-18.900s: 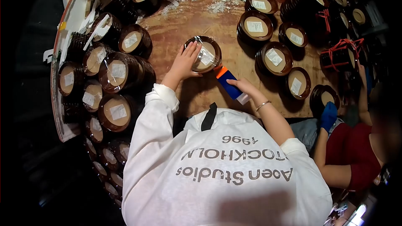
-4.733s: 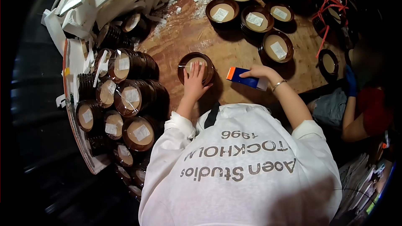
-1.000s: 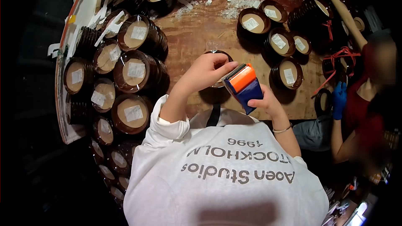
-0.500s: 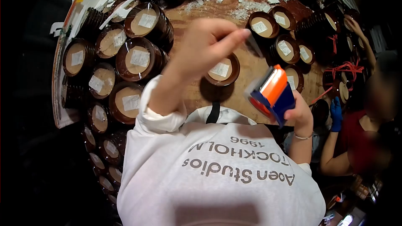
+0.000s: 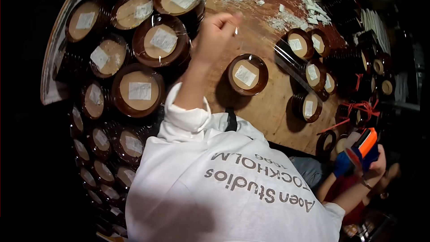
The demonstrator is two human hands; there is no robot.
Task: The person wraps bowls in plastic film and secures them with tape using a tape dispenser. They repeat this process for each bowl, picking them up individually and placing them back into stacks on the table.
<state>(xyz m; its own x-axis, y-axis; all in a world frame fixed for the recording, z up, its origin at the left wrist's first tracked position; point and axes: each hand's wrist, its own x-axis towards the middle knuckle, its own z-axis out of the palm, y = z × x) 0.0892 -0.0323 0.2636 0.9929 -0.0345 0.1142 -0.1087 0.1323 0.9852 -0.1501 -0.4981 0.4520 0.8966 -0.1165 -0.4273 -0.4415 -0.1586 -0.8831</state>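
Note:
My left hand (image 5: pixel 217 33) is raised over the table, thumb and fingers pinched on the end of a strip of clear tape (image 5: pixel 298 69). The strip runs slantwise to the right, in the air above the table. Far to the right, my right hand (image 5: pixel 378 161) grips an orange and blue tape dispenser (image 5: pixel 366 145). Between my hands, a brown bowl stack (image 5: pixel 246 75) with a tan centre and a white label stands on the table, and neither hand touches it.
Many labelled bowl stacks (image 5: pixel 139 91) crowd the left side. Several smaller stacks (image 5: pixel 309 107) stand on the right, beside red string (image 5: pixel 363 106). White foam scraps (image 5: pixel 318 15) litter the wooden table's (image 5: pixel 273 116) far end. A co-worker's blue glove (image 5: pixel 342 165) is close behind the dispenser.
My right hand has carried the dispenser away to the right and downward, drawing out a long strip of tape. My left hand still pinches the tape end. The view has shifted.

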